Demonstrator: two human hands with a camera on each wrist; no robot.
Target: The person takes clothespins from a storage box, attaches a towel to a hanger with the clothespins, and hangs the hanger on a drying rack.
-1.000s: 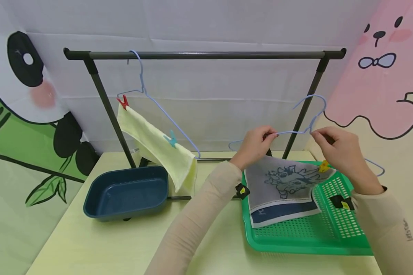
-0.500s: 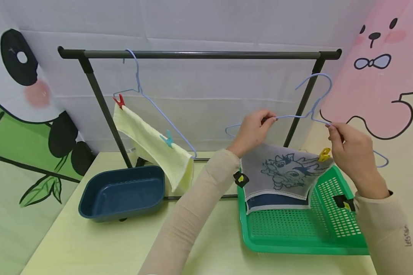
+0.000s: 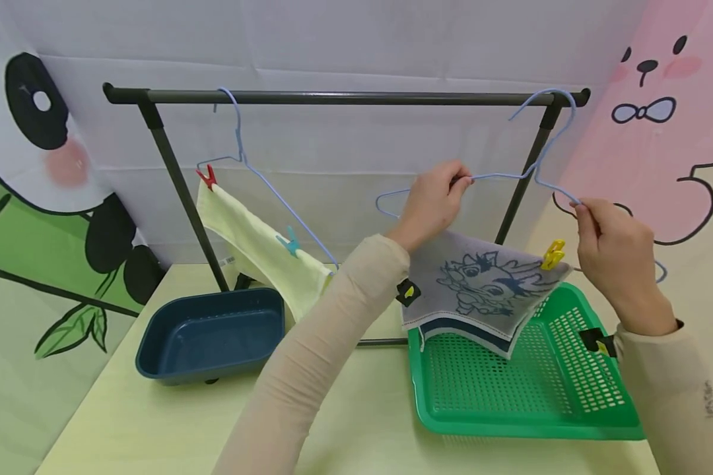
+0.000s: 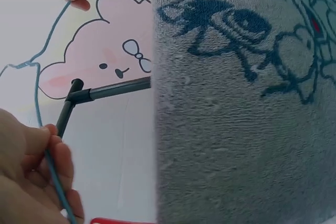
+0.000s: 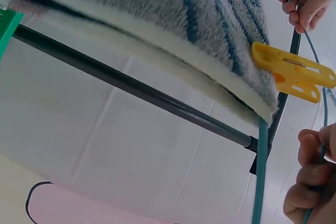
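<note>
A blue wire hanger is held up between both hands. My left hand pinches its left shoulder wire; my right hand grips the right shoulder. A grey towel with a dark cartoon drawing and navy band drapes over the hanger's lower bar. At its right corner a yellow clothespin clamps it, seen large in the right wrist view. Something red peeks in at the bottom of the left wrist view. The hanger's hook overlaps the right end of the black rack's top rail in the head view.
On the left, a second blue hanger hangs from the rail with a yellow towel, a red clothespin and a turquoise one. Below are a dark blue basin and, at right, a green basket.
Both hands have raised the hanger, its hook rising from below the rail to rail height. The grey towel has lifted with it, and the right hand has slid outward along the shoulder wire.
</note>
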